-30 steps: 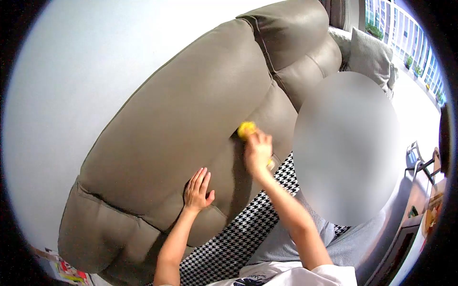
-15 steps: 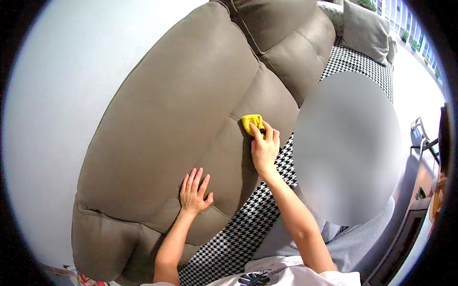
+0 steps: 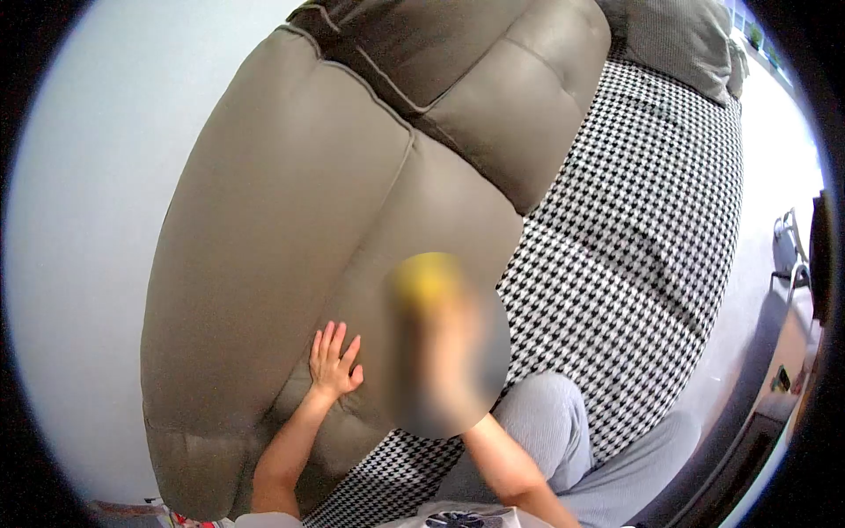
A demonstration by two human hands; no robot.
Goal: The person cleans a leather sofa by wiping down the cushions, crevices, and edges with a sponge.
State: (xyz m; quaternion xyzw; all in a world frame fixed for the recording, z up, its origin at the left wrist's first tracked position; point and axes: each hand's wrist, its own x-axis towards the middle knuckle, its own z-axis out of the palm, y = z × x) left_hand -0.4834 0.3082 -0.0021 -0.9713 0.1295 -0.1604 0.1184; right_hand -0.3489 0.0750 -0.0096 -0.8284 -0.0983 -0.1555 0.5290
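My left hand [image 3: 332,365] lies flat on the brown leather sofa back [image 3: 264,264], low on the cushion, its fingers spread and nothing in it. To its right, my right hand [image 3: 449,339] is inside a blurred oval patch, so its fingers do not show sharply. A yellow cloth [image 3: 427,280] shows as a smear at the fingertip end of that hand, against the lower part of the same cushion. Under the blur, the exact grip and the contact with the leather are hidden.
A houndstooth cover [image 3: 634,229] lies over the seat, with my grey trouser legs [image 3: 546,422] on it. A grey ribbed pillow [image 3: 678,44] is at the far end. White wall [image 3: 88,220] rises behind the sofa. A folding chair [image 3: 790,251] stands at the right.
My right hand and the yellow cloth have come down and left along the cushion. My left hand stays flat, slightly further left in view. The camera view has shifted, showing more of the seat.
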